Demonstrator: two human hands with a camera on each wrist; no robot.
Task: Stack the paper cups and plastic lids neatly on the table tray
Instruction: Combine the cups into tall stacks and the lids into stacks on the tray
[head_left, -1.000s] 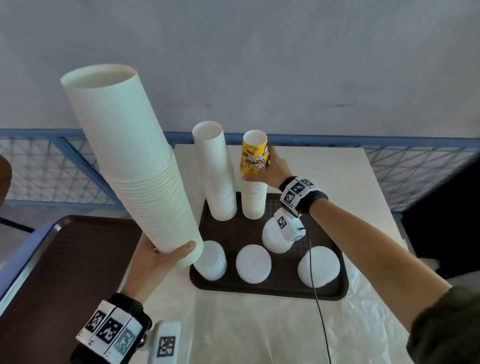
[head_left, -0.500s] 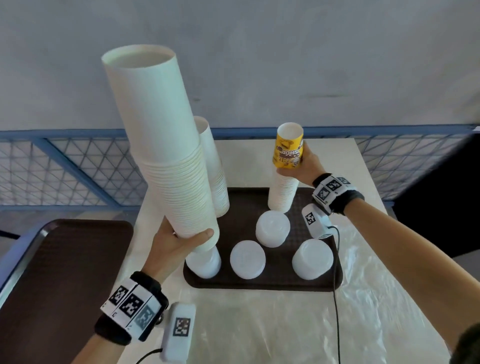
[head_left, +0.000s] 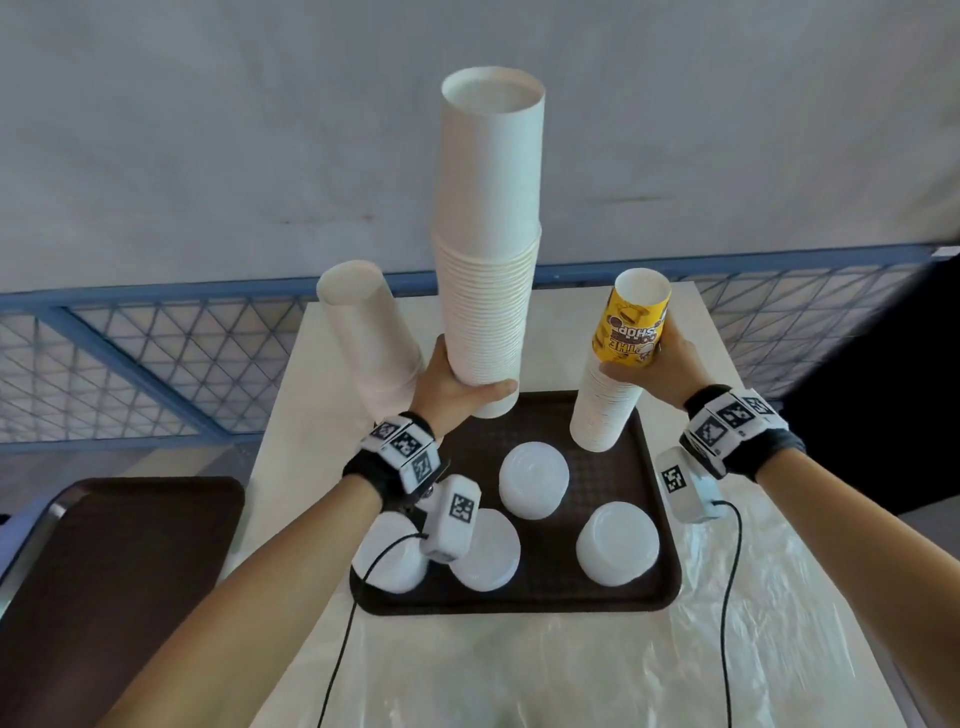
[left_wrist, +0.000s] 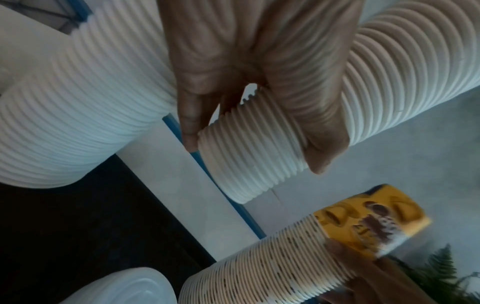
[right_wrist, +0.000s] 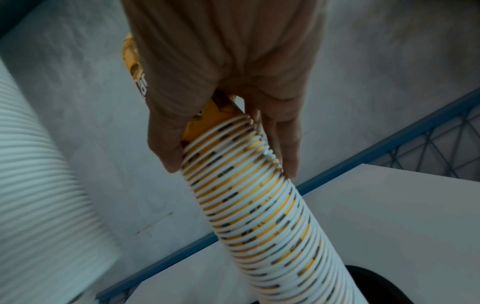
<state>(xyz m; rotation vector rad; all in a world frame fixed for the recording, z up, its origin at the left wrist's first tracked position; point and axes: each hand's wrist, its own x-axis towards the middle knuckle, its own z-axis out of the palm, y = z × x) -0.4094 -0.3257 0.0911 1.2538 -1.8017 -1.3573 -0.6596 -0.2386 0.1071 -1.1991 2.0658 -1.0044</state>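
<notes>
Left hand (head_left: 457, 387), seen from the head, grips a tall white cup stack (head_left: 488, 249) near its base, long axis upright, over the brown tray's (head_left: 670, 545) 11 o'clock corner. Right hand (head_left: 657, 366) clasps the yellow-topped stack (head_left: 618, 364) standing at the tray's 1 o'clock. Four lid piles (head_left: 534, 480) sit on the tray. Left wrist view: fingers (left_wrist: 191, 115) wrap ribbed cup rims. Right wrist view: fingers (right_wrist: 285, 148) curl round the yellow stack's upper rims.
</notes>
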